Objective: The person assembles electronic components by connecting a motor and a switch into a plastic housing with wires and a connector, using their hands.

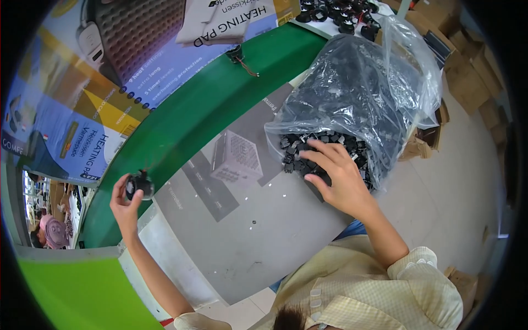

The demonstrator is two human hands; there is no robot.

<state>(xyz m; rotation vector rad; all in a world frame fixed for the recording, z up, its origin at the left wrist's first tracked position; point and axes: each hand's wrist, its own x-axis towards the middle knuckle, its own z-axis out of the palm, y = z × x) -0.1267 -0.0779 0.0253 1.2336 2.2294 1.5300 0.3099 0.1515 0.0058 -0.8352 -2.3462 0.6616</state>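
Observation:
My left hand is out over the green surface at the left, fingers and thumb closed round a small black round part with thin wires at its top. Its exact kind is hard to make out. At the mouth of a large clear plastic bag, my right hand reaches over a heap of small black plastic pieces. Its fingers are spread, and the fingertips are slightly blurred against the heap. No piece shows clearly between them.
A grey printed board lies under the heap, with small white specks on it. Another black wired part stands on the green strip. Printed cartons line the far left. More black parts lie beyond the bag; cardboard boxes stand at right.

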